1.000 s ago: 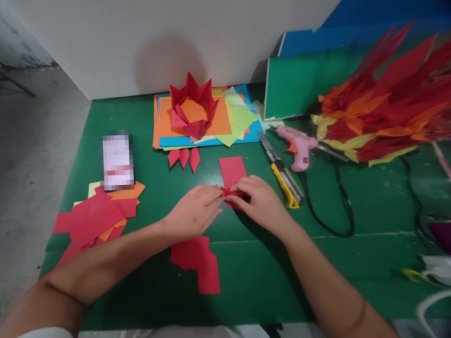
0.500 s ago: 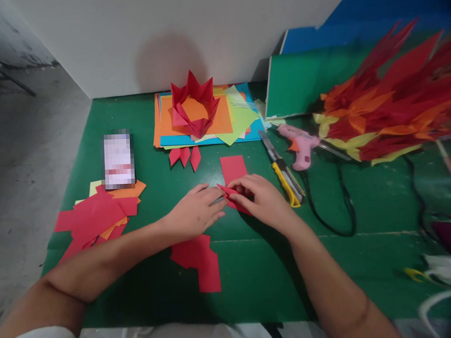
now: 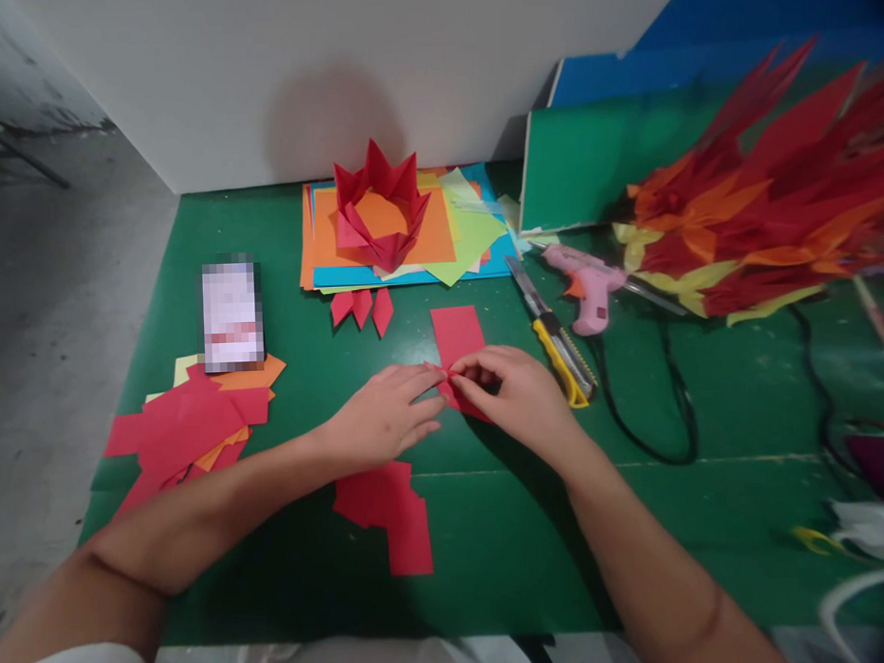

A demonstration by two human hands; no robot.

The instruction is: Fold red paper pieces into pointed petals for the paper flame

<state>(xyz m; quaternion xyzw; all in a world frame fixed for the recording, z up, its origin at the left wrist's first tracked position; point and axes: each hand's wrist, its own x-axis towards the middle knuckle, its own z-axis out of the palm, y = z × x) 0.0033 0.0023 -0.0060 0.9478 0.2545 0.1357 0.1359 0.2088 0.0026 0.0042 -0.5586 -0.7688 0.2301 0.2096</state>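
Note:
Over the green table, my right hand (image 3: 521,396) pinches a small piece of red paper (image 3: 465,400) between thumb and fingers. My left hand (image 3: 391,417) reaches in from the left, its upper fingertips closed on the folded left corner of that same piece. Fingers hide much of the fold. Just beyond lies a red paper rectangle (image 3: 458,333), flat on the table. Nearer to me, below the left hand, are more red paper pieces (image 3: 407,521). Three small red folded diamonds (image 3: 383,312) rest farther back.
A red folded-paper ring (image 3: 401,246) sits on stacked coloured sheets (image 3: 322,229). To the right are a yellow box cutter (image 3: 555,347), a pink glue gun (image 3: 592,288) with its cord, and a red-orange paper arrangement (image 3: 785,194). At left, a phone (image 3: 231,315) lies by red scraps (image 3: 191,418).
My left fingertips have drawn together onto the paper's left corner. The red flap that stuck up between my hands is now lower and mostly covered.

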